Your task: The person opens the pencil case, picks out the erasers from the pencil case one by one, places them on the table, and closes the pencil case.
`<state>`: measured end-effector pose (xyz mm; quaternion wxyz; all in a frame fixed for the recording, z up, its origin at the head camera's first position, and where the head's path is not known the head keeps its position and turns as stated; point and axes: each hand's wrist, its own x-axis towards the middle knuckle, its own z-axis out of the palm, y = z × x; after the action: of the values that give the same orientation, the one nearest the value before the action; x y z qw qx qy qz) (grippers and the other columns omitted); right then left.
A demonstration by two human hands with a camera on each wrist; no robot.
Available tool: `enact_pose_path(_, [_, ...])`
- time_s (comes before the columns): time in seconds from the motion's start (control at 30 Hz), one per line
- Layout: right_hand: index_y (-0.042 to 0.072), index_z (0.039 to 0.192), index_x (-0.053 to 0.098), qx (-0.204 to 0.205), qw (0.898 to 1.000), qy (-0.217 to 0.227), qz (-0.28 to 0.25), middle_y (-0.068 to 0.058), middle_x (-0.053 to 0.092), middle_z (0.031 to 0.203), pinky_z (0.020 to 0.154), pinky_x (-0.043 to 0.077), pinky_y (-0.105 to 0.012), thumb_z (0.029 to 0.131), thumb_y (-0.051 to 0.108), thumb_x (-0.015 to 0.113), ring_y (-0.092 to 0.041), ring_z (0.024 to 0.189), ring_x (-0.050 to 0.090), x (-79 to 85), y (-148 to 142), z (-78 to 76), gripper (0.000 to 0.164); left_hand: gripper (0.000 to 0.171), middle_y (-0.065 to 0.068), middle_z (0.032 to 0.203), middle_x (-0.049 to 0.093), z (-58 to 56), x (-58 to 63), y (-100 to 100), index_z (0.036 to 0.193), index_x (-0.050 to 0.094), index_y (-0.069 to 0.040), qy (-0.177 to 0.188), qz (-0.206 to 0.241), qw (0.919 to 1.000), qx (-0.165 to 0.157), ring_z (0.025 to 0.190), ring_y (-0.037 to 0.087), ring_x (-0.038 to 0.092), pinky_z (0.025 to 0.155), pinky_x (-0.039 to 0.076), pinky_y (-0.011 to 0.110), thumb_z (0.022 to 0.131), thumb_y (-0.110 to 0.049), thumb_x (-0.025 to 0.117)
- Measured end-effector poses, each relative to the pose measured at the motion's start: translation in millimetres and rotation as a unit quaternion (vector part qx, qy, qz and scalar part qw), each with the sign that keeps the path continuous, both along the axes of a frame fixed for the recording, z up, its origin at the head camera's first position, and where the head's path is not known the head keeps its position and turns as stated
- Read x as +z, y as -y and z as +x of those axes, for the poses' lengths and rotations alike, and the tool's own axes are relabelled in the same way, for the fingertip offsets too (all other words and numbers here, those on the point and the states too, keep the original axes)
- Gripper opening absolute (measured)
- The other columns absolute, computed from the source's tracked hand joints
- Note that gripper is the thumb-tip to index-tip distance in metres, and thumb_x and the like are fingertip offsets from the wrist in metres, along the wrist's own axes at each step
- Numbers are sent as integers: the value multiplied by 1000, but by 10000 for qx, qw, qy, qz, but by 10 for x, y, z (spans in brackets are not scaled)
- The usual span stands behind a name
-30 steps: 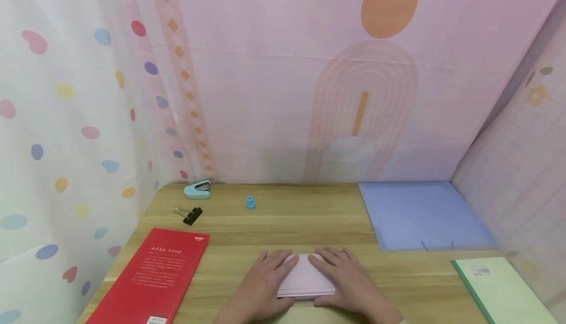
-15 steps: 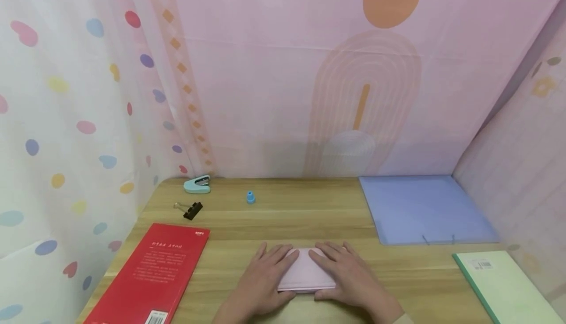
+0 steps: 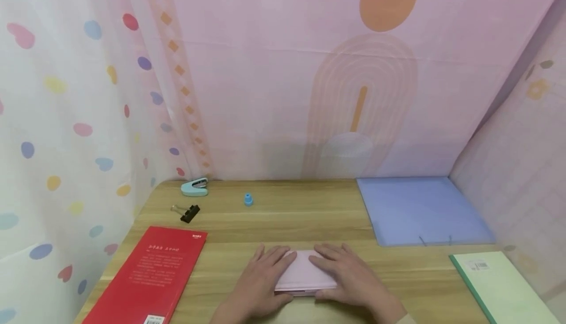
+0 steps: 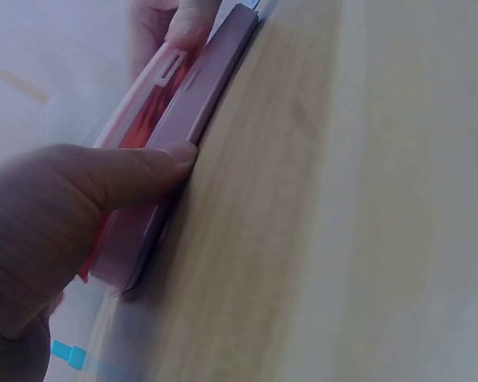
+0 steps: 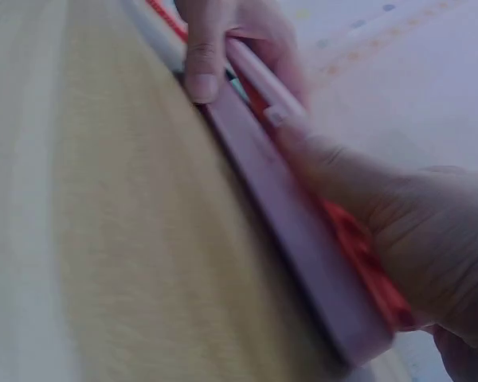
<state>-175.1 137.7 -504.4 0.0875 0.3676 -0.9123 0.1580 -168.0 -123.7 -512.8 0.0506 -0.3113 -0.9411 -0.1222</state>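
Note:
A flat pink case (image 3: pixel 305 271) lies at the near middle of the table, between both hands. Its lid (image 4: pixel 135 99) stands slightly raised along the front, with a red inside (image 4: pixel 149 114) showing in the gap. My left hand (image 3: pixel 263 282) holds the left side, fingers over the top and thumb against the lower part (image 5: pixel 295 231). On the opposite side my right hand (image 3: pixel 353 280) grips the case, its thumb at the lid's front edge by a small catch (image 4: pixel 171 68). The inside of the case is mostly hidden.
A red book (image 3: pixel 150 275) lies left, a light green book (image 3: pixel 499 284) right, and a blue folder (image 3: pixel 424 211) behind that. Farther back are a mint stapler (image 3: pixel 193 188), a black binder clip (image 3: pixel 190 213) and a small blue cone-shaped piece (image 3: pixel 248 200). Curtains border the table (image 3: pixel 300 216).
The case's front edge shows a slightly wider gap under the lid. Both hands stay almost in place around it. The head view has tilted a little.

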Motion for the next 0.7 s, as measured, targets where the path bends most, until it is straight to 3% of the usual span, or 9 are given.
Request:
enact_pose_path(0.2, [21, 124, 66, 62, 9987, 470, -176, 0, 56, 135, 102, 42, -48, 76, 53, 74, -23, 124, 52, 160, -55, 30, 58, 89, 2, 147, 41, 23, 35, 53, 147, 40, -25, 80, 123, 9999, -27, 136, 23, 36, 111, 25, 56, 72, -58, 75])
enact_pose_path(0.37, [18, 111, 73, 190, 9970, 258, -711, 2, 67, 118, 91, 52, -38, 82, 38, 74, -17, 106, 64, 279, -108, -1, 35, 91, 0, 144, 45, -11, 125, 130, 145, 43, -24, 104, 438, 9989, 98, 132, 23, 41, 110, 26, 55, 68, -57, 79])
enact_pose_path(0.5, [18, 108, 74, 148, 9929, 209, -1159, 4, 70, 110, 84, 55, -33, 86, 32, 71, -14, 98, 67, 334, -161, -17, 26, 94, 0, 144, 45, -25, 219, 178, 145, 44, -22, 197, 612, 9977, 216, 132, 23, 40, 112, 25, 54, 65, -55, 82])
enact_pose_path(0.7, [15, 106, 74, 69, 9787, 150, -2047, 4, 71, 104, 77, 56, -28, 84, 7, 71, -14, 92, 69, 389, -227, -66, 24, 104, 7, 146, 43, -4, 343, 180, 152, 28, -22, 231, 629, 9972, 347, 134, 26, 38, 112, 25, 50, 68, -56, 79])
